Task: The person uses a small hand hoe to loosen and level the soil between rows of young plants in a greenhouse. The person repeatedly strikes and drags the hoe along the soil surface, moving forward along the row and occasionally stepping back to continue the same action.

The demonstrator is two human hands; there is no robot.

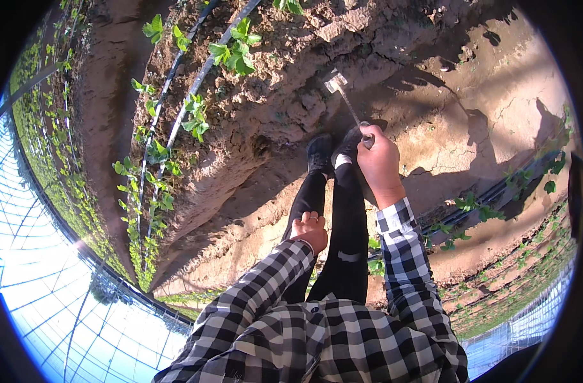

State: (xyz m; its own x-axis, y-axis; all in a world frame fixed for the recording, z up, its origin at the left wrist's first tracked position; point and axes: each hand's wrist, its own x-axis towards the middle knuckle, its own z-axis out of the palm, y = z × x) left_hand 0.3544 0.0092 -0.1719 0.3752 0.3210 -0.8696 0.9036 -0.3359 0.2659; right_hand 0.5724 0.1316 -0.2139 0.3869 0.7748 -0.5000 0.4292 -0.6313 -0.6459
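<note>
My right hand grips the handle of a small hand hoe, a thin metal shank with a flat, light-coloured blade at its far end. The blade lies over the brown soil at the foot of a raised bed, beyond my dark shoes. Near my left thigh rests my left hand, its fingers curled and a ring on one of them. I cannot tell whether anything is inside that curl.
A raised soil bed with young green plants and two drip lines runs along the left. Another drip line with plants lies right. Netting or a framed cover shows at the lower left rim.
</note>
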